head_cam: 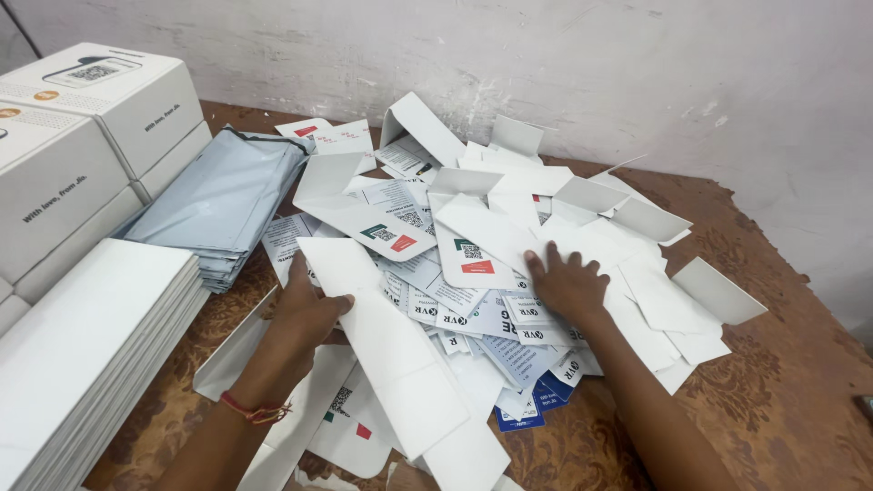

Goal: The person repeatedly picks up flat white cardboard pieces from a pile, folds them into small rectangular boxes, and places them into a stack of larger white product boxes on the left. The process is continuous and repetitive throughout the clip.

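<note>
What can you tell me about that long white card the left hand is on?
The long white card is a flat, blank strip, apparently thin cardboard, with what look like fold lines across it. It lies slantwise on top of the paper pile, running from the upper left down toward the near edge of the table. The left hand grips its left edge, thumb on top. Its lower end overlaps other white cards.

Even, soft daylight, fairly bright, no hard source visible. White cards [509, 227] beyond the right hand [566, 284] run near blown-out, little surface detail. Weak diffuse shadows only under card edges and below the left hand [305, 314]. No glare spots. Focus decent around both hands; slight softness and wide-angle stretch left of the left hand on the white boxes [82, 118]. Wall [637, 73] behind is flat-lit, mild compression noise.
</note>
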